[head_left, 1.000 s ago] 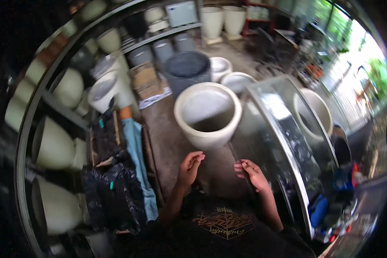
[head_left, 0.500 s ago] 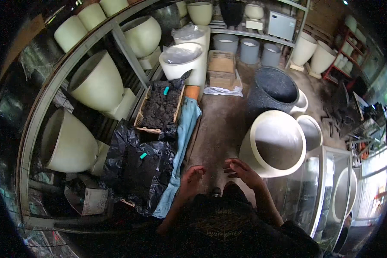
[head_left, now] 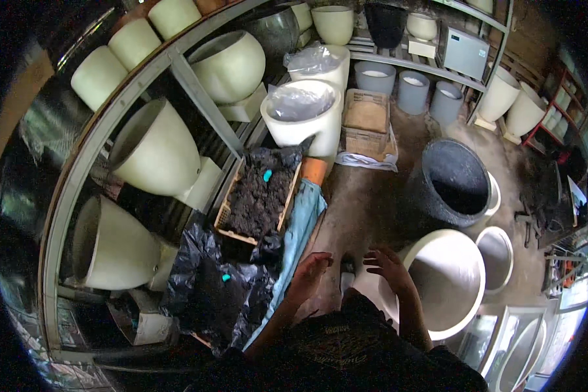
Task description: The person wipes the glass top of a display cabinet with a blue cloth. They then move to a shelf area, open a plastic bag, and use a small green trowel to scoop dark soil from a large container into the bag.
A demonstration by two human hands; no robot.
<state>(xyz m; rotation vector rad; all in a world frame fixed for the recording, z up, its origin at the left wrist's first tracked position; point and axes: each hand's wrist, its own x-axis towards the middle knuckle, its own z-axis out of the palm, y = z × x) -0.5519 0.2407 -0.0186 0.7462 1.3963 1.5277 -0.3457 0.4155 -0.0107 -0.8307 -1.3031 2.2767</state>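
My left hand (head_left: 312, 273) hovers over the floor in front of my body, fingers loosely bent and nothing in them. Level with it, my right hand (head_left: 387, 264) has its fingers apart and is also bare. Between them and the shelf lies a crate of dark soil (head_left: 260, 201), with a small teal-green object (head_left: 267, 175) on top. Nearer to me, a container lined with black plastic (head_left: 188, 268) holds more dark soil, with another teal-green piece (head_left: 226, 277). A blue cloth (head_left: 300, 219) hangs along their right side. Neither hand touches anything.
A large white pot (head_left: 477, 264) stands close to my right hand, a black speckled pot (head_left: 436, 196) beyond it. White pots (head_left: 157, 157) line the metal shelf on the left. Ahead are a cardboard box (head_left: 366, 140) and grey pots (head_left: 412, 98). A glass case (head_left: 503, 333) stands lower right.
The view has moved forward, so the pots and soil containers sit lower and further right in the picture. Both hands stay raised, bare and apart.
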